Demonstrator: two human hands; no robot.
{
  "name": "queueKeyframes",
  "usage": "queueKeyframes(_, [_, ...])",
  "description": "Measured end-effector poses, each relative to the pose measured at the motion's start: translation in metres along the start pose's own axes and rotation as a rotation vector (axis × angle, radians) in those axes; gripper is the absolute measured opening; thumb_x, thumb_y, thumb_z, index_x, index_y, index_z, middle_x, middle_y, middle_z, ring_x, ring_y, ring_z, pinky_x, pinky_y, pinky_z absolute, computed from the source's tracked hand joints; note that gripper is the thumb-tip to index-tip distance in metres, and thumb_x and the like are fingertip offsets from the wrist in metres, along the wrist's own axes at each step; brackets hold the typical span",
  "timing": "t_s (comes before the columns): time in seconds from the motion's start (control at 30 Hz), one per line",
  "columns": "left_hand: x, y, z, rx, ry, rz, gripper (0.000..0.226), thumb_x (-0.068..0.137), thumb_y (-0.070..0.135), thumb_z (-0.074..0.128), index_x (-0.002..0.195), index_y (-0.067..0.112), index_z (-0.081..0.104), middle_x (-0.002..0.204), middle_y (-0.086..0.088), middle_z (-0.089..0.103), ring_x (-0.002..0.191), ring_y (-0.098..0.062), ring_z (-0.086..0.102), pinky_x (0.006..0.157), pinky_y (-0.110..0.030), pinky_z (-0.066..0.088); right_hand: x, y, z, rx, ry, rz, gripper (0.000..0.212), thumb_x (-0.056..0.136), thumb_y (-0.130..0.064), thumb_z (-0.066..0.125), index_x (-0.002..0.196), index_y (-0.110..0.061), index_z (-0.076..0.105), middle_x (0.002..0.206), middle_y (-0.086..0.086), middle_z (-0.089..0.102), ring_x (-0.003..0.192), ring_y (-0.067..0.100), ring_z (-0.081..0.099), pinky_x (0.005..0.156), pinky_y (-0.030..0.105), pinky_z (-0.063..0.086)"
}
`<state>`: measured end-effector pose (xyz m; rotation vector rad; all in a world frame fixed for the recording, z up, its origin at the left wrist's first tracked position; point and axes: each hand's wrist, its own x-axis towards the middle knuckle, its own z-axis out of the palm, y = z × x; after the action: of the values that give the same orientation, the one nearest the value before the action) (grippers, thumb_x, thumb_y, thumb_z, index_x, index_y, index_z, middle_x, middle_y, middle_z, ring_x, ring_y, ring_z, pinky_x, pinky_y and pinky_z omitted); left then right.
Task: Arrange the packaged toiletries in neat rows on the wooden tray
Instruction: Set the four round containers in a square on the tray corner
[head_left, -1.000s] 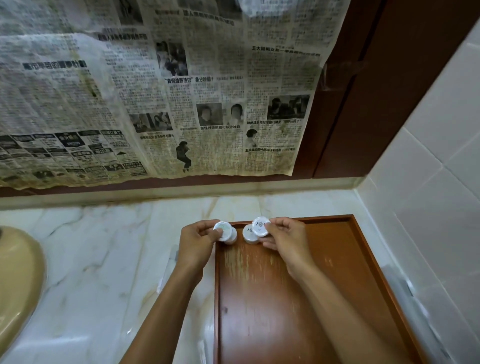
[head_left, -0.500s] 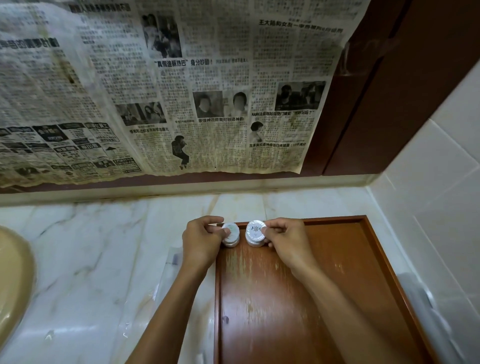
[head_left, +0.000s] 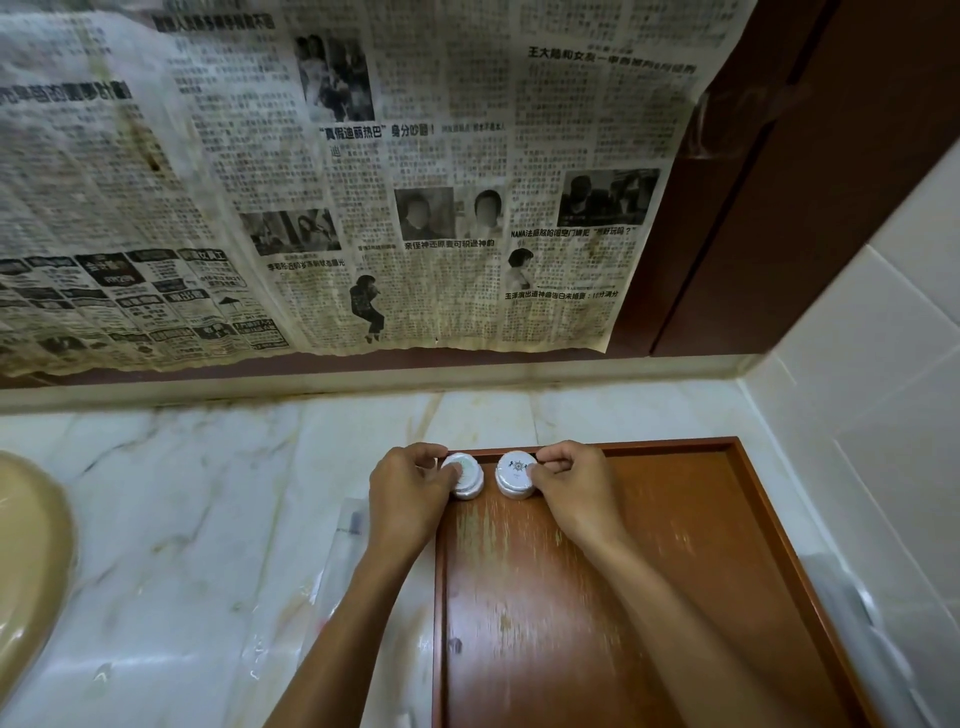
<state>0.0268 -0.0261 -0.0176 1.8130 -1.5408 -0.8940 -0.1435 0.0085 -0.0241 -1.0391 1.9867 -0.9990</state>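
A: Both round packs sit in the far left corner of the wooden tray (head_left: 649, 597), side by side with a thin gap between them. The left hand (head_left: 408, 493) curls round the left pack (head_left: 467, 475), thumb on its lid; the right hand (head_left: 574, 488) pinches the right pack (head_left: 514, 474) between thumb and fingers (head_left: 563, 458).

B: So what could go wrong from here?

A: Mostly the row. If either hand lets go with a twist, I'd expect that pack to skate on the smooth wood and end up askew.

B: And the left one?

A: It looks close against the tray's left rim. A push outward might ride it up the edge and tip it onto the marble surface (head_left: 208, 519).

B: Anything else nearby?

A: A clear plastic packet (head_left: 337, 566) lies on the surface just beside the tray, under the left forearm. Drawing that arm back carelessly could drag it along. Whether the packs are stacked I cannot tell.
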Motion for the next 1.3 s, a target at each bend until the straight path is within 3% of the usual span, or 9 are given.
queueKeyframes(0.13, [-0.004, -0.003, 0.0, 0.048, -0.001, 0.11, 0.021, 0.077, 0.027, 0.076, 0.096, 0.019, 0.076, 0.089, 0.011, 0.063, 0.084, -0.011, 0.057, 0.071, -0.026, 0.043, -0.004, 0.001, 0.001, -0.071, 0.024, -0.109, 0.021, 0.08, -0.023, 0.075, 0.098, -0.014, 0.068, 0.092, -0.003, 0.063, 0.079, 0.006, 0.057, 0.066, 0.016, 0.043])
queueKeyframes(0.27, [-0.004, -0.007, 0.0, 0.148, -0.05, 0.185, 0.034, 0.068, 0.049, 0.077, 0.098, 0.031, 0.074, 0.099, 0.008, 0.063, 0.098, -0.015, 0.053, 0.078, -0.03, 0.047, -0.011, 0.002, 0.007, -0.243, 0.025, -0.272, 0.038, 0.075, -0.037, 0.077, 0.105, -0.019, 0.064, 0.102, -0.002, 0.053, 0.098, 0.014, 0.049, 0.08, 0.026, 0.042])
queueKeyframes(0.37, [-0.008, -0.004, -0.001, 0.201, -0.045, 0.215, 0.036, 0.07, 0.039, 0.081, 0.102, 0.026, 0.072, 0.096, 0.004, 0.052, 0.101, -0.018, 0.043, 0.076, -0.025, 0.034, -0.014, 0.0, 0.012, -0.394, 0.045, -0.349, 0.047, 0.073, -0.042, 0.078, 0.11, -0.016, 0.064, 0.107, 0.002, 0.054, 0.102, 0.019, 0.046, 0.081, 0.028, 0.039])
queueKeyframes(0.7, [-0.003, -0.011, 0.003, 0.24, -0.042, 0.25, 0.036, 0.07, 0.039, 0.08, 0.103, 0.026, 0.071, 0.103, -0.002, 0.061, 0.105, -0.021, 0.046, 0.075, -0.024, 0.032, -0.013, -0.005, 0.014, -0.39, 0.014, -0.353, 0.046, 0.082, -0.027, 0.071, 0.125, -0.015, 0.059, 0.117, 0.005, 0.055, 0.108, 0.022, 0.049, 0.086, 0.032, 0.043])
queueKeyframes(1.1, [-0.003, -0.014, 0.005, 0.254, -0.053, 0.263, 0.037, 0.073, 0.041, 0.076, 0.107, 0.027, 0.07, 0.103, 0.0, 0.061, 0.105, -0.019, 0.046, 0.075, -0.023, 0.033, -0.013, 0.002, 0.016, -0.427, -0.009, -0.441, 0.034, 0.081, -0.023, 0.072, 0.113, -0.012, 0.065, 0.112, 0.004, 0.057, 0.103, 0.023, 0.051, 0.085, 0.03, 0.042])
queueKeyframes(1.3, [-0.01, -0.005, 0.0, 0.236, -0.073, 0.269, 0.046, 0.072, 0.037, 0.078, 0.113, 0.021, 0.066, 0.102, 0.0, 0.059, 0.104, -0.022, 0.046, 0.076, -0.024, 0.031, -0.016, 0.0, 0.012, -0.397, -0.018, -0.422, 0.043, 0.078, -0.03, 0.075, 0.116, -0.017, 0.062, 0.111, 0.001, 0.054, 0.101, 0.019, 0.051, 0.083, 0.03, 0.046])
